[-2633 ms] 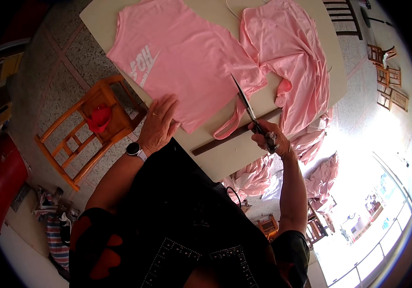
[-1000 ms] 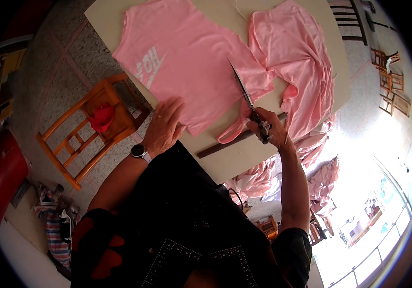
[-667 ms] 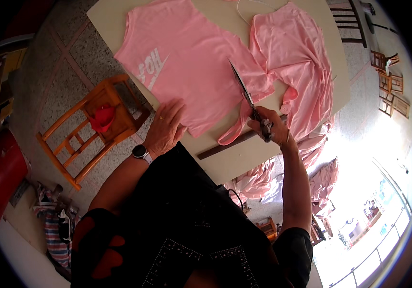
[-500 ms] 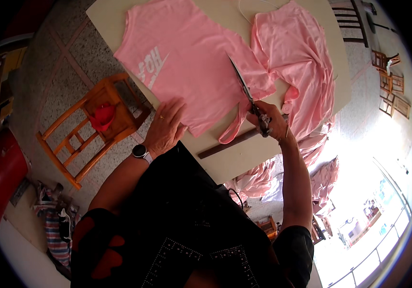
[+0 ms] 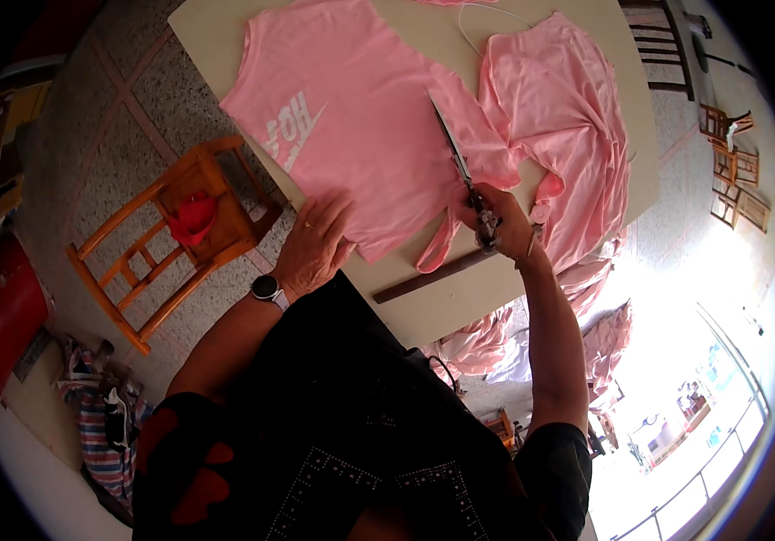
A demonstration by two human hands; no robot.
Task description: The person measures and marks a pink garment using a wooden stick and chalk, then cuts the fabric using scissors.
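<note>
A pink printed garment piece [image 5: 360, 126] lies spread flat on the table, a white print near its left edge. My left hand [image 5: 315, 236] rests palm down on its near left corner, fingers stretched out. In my right hand [image 5: 507, 221] is a pair of scissors [image 5: 452, 140], gripped at the handles, with the long blades pointing away along the garment's right part. A narrow pink strip [image 5: 437, 252] curls down beside the scissors. Near the table's front edge, a dark wooden strip [image 5: 415, 284] lies partly behind my right hand.
More pink fabric [image 5: 568, 99] lies bunched on the right of the pale table [image 5: 496, 298]. Pink cloths [image 5: 478, 343] hang below its near edge. At left stands a wooden chair [image 5: 126, 261] with a red cloth [image 5: 192, 219] on its seat. A striped bag [image 5: 103, 442] sits lower left.
The scissors and my right hand have moved slightly farther up along the garment. My left hand stays flat on the corner. The whole view has shifted a little.
</note>
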